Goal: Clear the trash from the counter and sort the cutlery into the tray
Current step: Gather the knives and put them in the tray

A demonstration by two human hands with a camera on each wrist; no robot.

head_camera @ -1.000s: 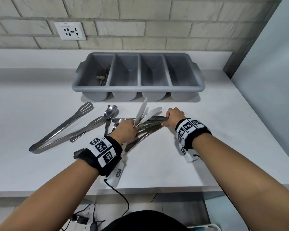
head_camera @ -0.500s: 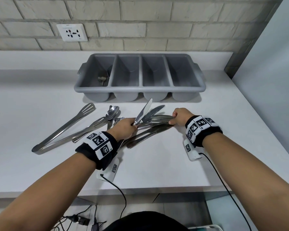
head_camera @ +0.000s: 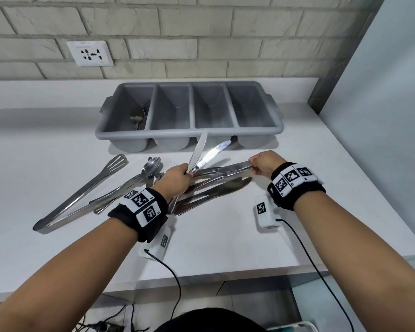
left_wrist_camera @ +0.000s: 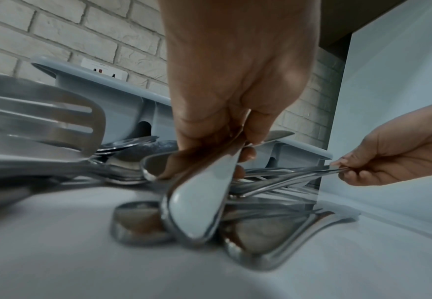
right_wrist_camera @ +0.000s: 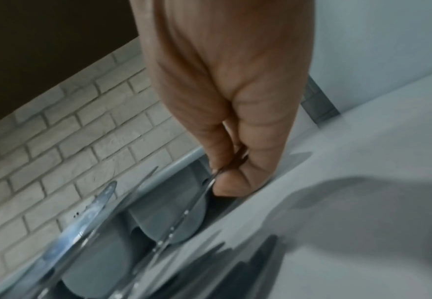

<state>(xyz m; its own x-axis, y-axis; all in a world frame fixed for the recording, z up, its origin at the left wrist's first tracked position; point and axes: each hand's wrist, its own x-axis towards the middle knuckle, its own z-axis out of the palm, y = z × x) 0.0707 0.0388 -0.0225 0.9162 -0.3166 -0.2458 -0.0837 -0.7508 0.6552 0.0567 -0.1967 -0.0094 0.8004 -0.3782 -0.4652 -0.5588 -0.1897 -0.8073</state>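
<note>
Both knife blades in left hand (head_camera: pixel 176 179) fanned wider toward 12 o'clock; right hand (head_camera: pixel 265 164) pinches another knife (head_camera: pixel 228 168) tip at 3. Slick handles could slip before tray (head_camera: pixel 189 133).

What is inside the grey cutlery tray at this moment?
In the grey cutlery tray, only the leftmost compartment holds anything: a few spoons. The other three compartments look empty, though the near wall hides the nearest strip of each floor.
</note>
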